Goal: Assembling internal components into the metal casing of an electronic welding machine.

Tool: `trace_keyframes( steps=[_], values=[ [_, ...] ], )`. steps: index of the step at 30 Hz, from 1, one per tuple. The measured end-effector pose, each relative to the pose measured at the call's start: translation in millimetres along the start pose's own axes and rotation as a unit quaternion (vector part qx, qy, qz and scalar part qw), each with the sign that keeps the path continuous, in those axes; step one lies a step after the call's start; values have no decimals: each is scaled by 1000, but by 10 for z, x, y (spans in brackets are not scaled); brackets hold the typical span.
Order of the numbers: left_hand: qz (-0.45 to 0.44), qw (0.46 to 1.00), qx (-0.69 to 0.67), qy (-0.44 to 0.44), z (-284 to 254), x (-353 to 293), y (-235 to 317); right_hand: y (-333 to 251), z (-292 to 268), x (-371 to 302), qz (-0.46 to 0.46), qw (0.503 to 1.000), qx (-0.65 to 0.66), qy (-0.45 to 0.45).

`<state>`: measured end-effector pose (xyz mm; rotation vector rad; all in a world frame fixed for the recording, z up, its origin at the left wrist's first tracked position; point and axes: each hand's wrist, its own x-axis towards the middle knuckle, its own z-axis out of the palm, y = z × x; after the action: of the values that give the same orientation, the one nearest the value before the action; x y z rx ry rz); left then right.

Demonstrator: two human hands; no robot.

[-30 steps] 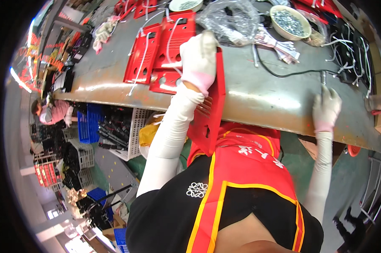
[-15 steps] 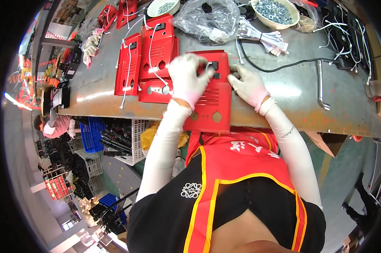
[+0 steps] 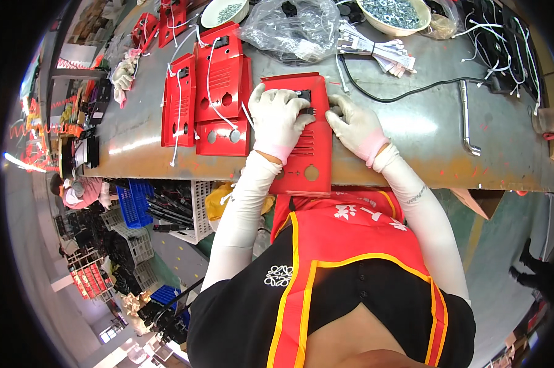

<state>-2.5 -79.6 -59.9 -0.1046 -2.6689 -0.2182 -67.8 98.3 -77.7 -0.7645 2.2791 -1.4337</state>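
Note:
A red metal panel with slots and round holes lies in front of me at the table's near edge. Near its top sits a black part. My left hand is over the panel's left side, its fingers curled and pressed together beside a small black piece; what they pinch is hidden. A thin white strip shows left of that hand. At the panel's right edge, my right hand has bent fingers closed on the rim. Both hands wear white gloves.
Left of the hands lie more red panels with white strips. Farther back are a clear plastic bag, a bowl of metal fasteners and a bundle of white strips. A black cable and a metal wrench lie to the right.
My left hand has moved down from the black part at the panel's top, and its fingers have come together. My right hand stays at the right edge.

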Motion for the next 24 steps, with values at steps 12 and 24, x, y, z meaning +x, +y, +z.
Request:
trace_keyframes(
  steps=[12, 24],
  values=[
    [223, 972, -12, -68, 42, 183, -303, 11, 10, 5, 0, 1000, -7, -7],
    [7, 996, 62, -58, -243, 80, -22, 42, 4, -20, -21, 1000, -8, 2]
  ],
)
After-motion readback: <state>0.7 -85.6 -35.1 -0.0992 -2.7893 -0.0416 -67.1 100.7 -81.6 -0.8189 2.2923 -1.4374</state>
